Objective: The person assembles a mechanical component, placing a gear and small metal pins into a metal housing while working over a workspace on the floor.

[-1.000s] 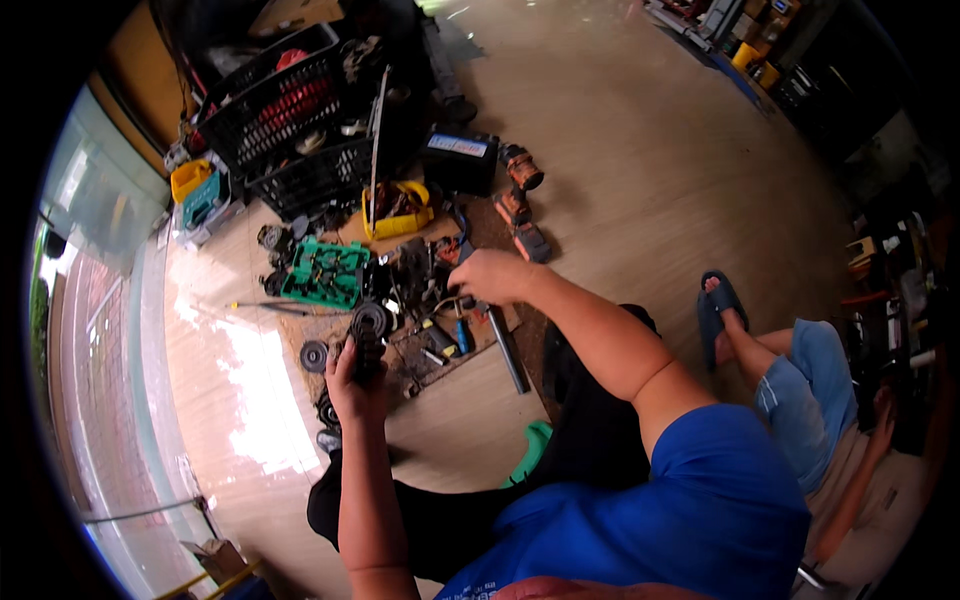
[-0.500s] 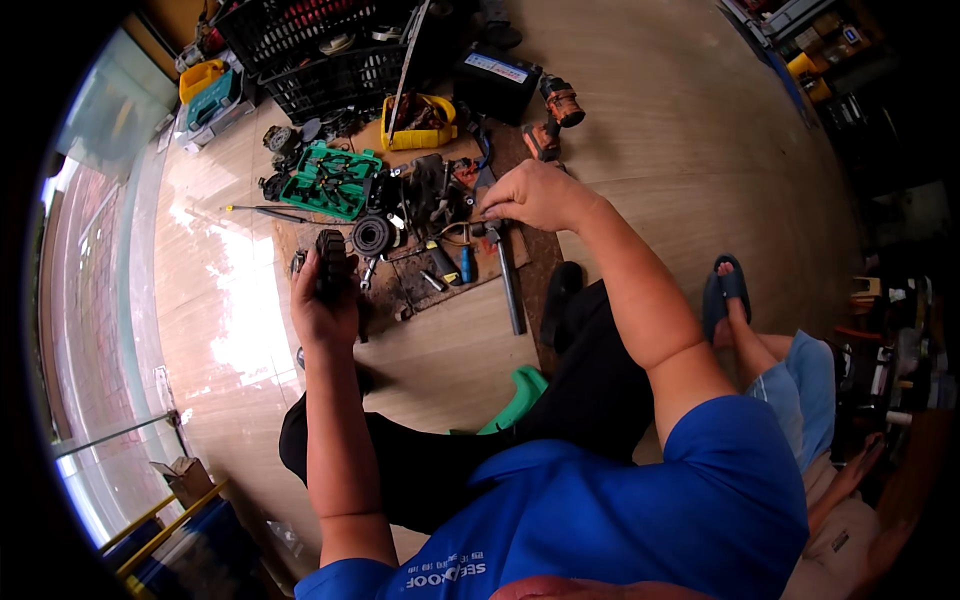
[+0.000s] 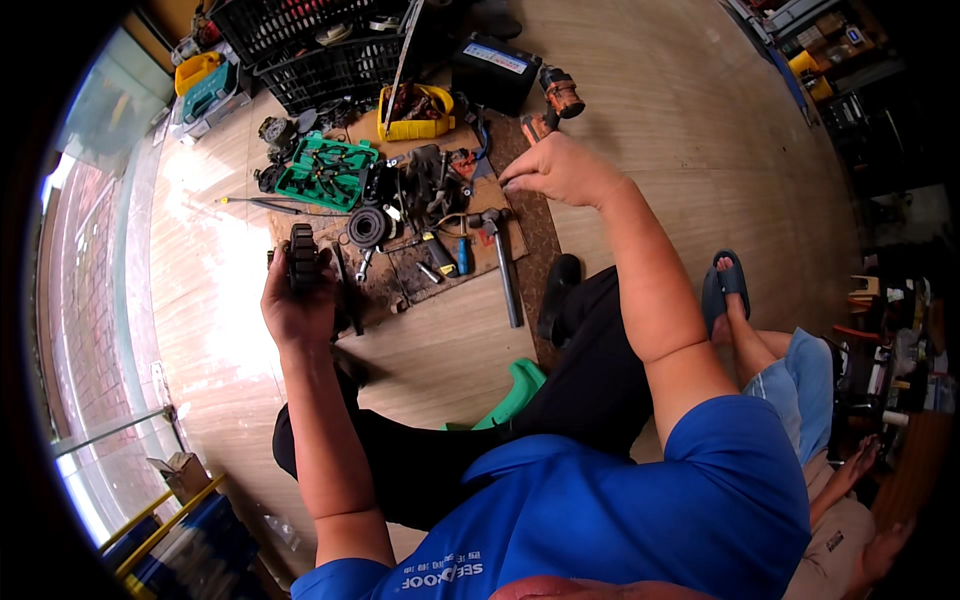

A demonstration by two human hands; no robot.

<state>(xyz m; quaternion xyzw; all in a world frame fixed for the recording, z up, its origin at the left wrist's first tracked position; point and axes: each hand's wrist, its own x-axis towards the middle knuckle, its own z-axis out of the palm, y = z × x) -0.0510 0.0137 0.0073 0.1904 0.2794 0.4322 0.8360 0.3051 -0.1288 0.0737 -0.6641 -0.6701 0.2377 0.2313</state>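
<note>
My left hand [image 3: 298, 318] is closed round a black ridged wheel-like part [image 3: 302, 258], held up left of the brown work mat [image 3: 385, 285]. Over the mat's right side, my right hand [image 3: 572, 172] pinches thumb and fingers together; whatever may be between the tips is too small to make out. Below it lies a hammer [image 3: 508, 275] with a dark handle. Near that are a blue-handled screwdriver [image 3: 463, 256], a wrench [image 3: 364, 266] and a coiled black roll [image 3: 368, 227]. Dark greasy parts [image 3: 425, 185] lie heaped in the middle, beside an open green tool case [image 3: 322, 172].
Behind the mat stand a yellow container [image 3: 418, 127], a black crate [image 3: 325, 75] and a black battery [image 3: 497, 72]. An orange-and-black power drill [image 3: 562, 92] lies to the right. Another person's slippered foot [image 3: 728, 295] is at my right. A green stool-like edge [image 3: 515, 392] shows under me.
My left hand has moved left and slightly up with the black ridged part, away from the coiled roll. My right hand has drawn right and a little up, still pinched.
</note>
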